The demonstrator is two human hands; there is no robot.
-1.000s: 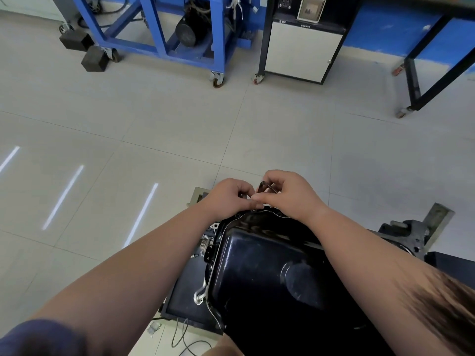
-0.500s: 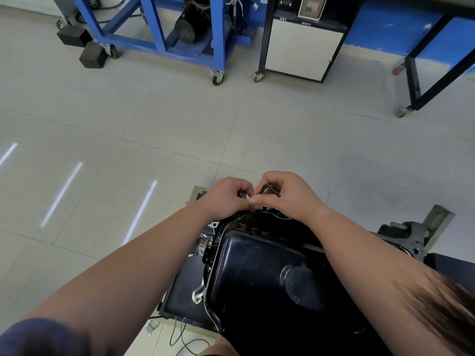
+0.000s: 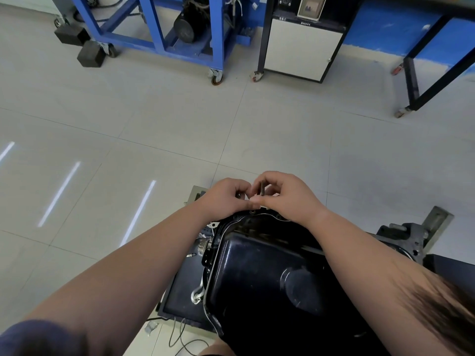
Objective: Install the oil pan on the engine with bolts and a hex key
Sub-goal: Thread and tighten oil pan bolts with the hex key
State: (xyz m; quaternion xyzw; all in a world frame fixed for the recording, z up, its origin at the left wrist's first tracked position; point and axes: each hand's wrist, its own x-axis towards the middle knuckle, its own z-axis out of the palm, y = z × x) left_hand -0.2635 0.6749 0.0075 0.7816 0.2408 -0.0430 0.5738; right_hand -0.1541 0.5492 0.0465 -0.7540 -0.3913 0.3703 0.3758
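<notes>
A glossy black oil pan (image 3: 259,276) lies upside down on the engine (image 3: 403,237), low in the middle of the view. Both hands meet at the pan's far flange. My right hand (image 3: 285,196) pinches a thin dark hex key (image 3: 262,189), whose short arm sticks up between the fingers. My left hand (image 3: 226,199) is curled against it, fingertips touching the right thumb at the key's lower end. The bolt under the fingers is hidden. An empty-looking bolt hole (image 3: 252,211) shows on the flange just below the hands.
The engine stands on a dark stand (image 3: 185,291) with loose wires on the floor beside it. Across the tiled floor stand a blue wheeled frame with a motor (image 3: 180,34), a white cabinet on castors (image 3: 300,47) and a black-legged table (image 3: 424,73).
The hex key's free arm has swung from slanting to the right to standing nearly upright in my right fingers. Both hands stay at the same spot on the flange.
</notes>
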